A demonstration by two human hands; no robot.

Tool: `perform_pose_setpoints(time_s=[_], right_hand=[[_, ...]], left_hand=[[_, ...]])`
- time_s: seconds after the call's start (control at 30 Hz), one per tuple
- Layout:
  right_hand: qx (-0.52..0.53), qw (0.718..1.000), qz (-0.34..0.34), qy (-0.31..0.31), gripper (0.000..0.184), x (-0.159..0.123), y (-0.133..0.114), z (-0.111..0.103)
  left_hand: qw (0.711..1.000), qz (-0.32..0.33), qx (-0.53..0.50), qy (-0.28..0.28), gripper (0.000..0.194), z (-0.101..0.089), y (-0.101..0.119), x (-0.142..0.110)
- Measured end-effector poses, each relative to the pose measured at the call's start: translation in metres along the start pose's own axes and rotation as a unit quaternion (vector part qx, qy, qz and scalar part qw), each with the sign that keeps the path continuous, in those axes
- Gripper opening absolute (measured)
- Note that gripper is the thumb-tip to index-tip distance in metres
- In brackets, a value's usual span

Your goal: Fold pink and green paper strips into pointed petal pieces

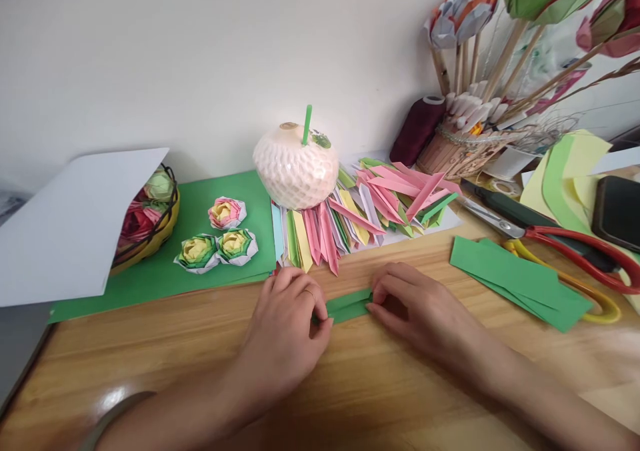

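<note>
A narrow strip of green paper (349, 306) lies low over the wooden table between my hands, with a crease running along it. My left hand (291, 324) pinches its left end, thumb against fingertips, a thin ring on one finger. At the other end my right hand (420, 304) has its thumb and fingers closed on the strip. Both ends are partly hidden by my fingers. Just beyond my hands lies a heap of folded paper pieces (400, 188) in pink, green, yellow, white and pale blue. Several cut green paper rectangles (515, 278) are stacked to the right.
Red-handled scissors (505, 223) and a yellow handle (600, 308) lie at right, near a dark phone (617, 211). A white textured pot (296, 168) with a green straw stands behind. Paper flowers (197, 251) rest on green sheets (240, 188) beside a basket (170, 221).
</note>
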State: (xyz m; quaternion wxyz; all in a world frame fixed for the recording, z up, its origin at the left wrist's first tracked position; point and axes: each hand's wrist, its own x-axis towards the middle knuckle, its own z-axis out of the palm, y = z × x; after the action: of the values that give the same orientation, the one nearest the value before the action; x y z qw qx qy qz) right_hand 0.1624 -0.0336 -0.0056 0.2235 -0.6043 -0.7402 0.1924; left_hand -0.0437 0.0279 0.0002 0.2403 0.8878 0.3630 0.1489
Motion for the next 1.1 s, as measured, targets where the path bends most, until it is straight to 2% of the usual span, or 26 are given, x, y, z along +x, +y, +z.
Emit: perform_pose_setpoints(time_s=[0.1,0.2,0.33,0.53,0.67,0.77,0.93,1.1], right_hand=[[0.014,1.000,0.002,0.001,0.010,-0.001,0.002,0.001],[0.007,0.999,-0.024,0.021,0.004,-0.003,0.003,0.002],[-0.044,0.995,-0.078,0.032,0.018,-0.007,-0.001,-0.002],[-0.194,0.959,-0.196,0.062,0.035,-0.021,-0.018,0.001],[-0.202,0.963,-0.178,0.006,0.046,-0.030,-0.024,0.011],[-0.193,0.967,-0.162,-0.031,0.055,-0.034,-0.022,0.014],[-0.175,0.973,-0.146,-0.044,0.059,-0.034,-0.018,0.013],[-0.186,0.970,-0.145,-0.054,0.059,-0.033,-0.018,0.013]], left_hand=[[1.000,0.015,-0.007,0.000,0.014,0.000,-0.001,-0.002],[0.995,0.087,0.031,0.033,0.021,0.000,-0.005,-0.004],[0.976,0.185,0.090,0.072,0.031,0.001,-0.009,-0.005],[0.961,0.226,0.125,0.095,0.027,0.002,-0.007,-0.004],[0.954,0.246,0.131,0.111,0.026,0.001,-0.010,-0.003],[0.944,0.279,0.144,0.097,0.030,-0.003,-0.012,-0.005],[0.906,0.332,0.248,0.084,0.038,-0.005,-0.011,-0.015],[0.905,0.320,0.268,0.083,0.041,0.001,-0.011,-0.021]])
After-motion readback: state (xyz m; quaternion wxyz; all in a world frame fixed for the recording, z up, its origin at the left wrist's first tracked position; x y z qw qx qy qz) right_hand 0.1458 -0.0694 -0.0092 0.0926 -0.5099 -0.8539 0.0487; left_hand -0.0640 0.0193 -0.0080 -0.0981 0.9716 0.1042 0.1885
